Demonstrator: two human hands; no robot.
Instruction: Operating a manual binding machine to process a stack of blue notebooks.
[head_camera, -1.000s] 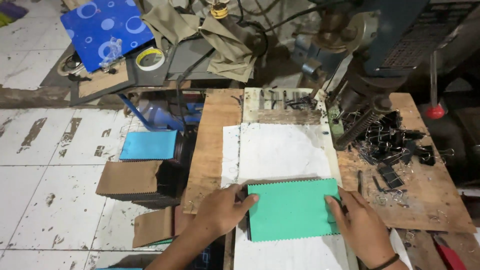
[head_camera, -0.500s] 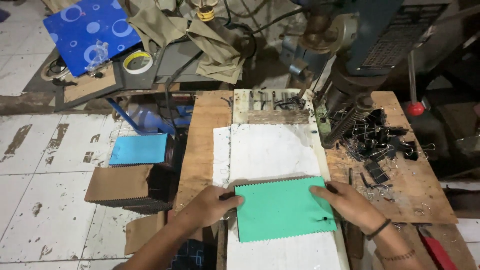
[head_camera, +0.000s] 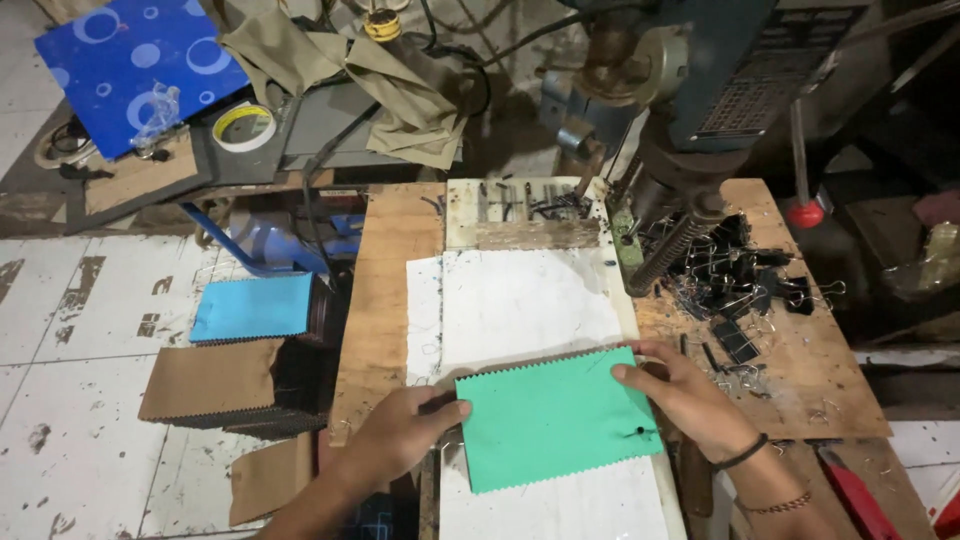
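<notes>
A green stack of fabric swatches (head_camera: 550, 418) with zigzag-cut edges lies on a white sheet (head_camera: 525, 300) over the wooden bench. My left hand (head_camera: 405, 432) grips its left edge, thumb on top. My right hand (head_camera: 680, 395) holds the right edge, fingers spread over the upper right corner. A small dark hole or clip mark shows near the swatch's right side.
A drill press (head_camera: 700, 90) stands at the back right, above a pile of black binder clips (head_camera: 745, 280). On the floor to the left sit stacks of blue swatches (head_camera: 255, 308) and brown swatches (head_camera: 215, 380). Farther back lie a tape roll (head_camera: 243, 125) and a blue board (head_camera: 125, 65).
Both hands shifted the green stack slightly left and tilted it; my right hand slid further onto its top right corner. The camera view also drifted right.
</notes>
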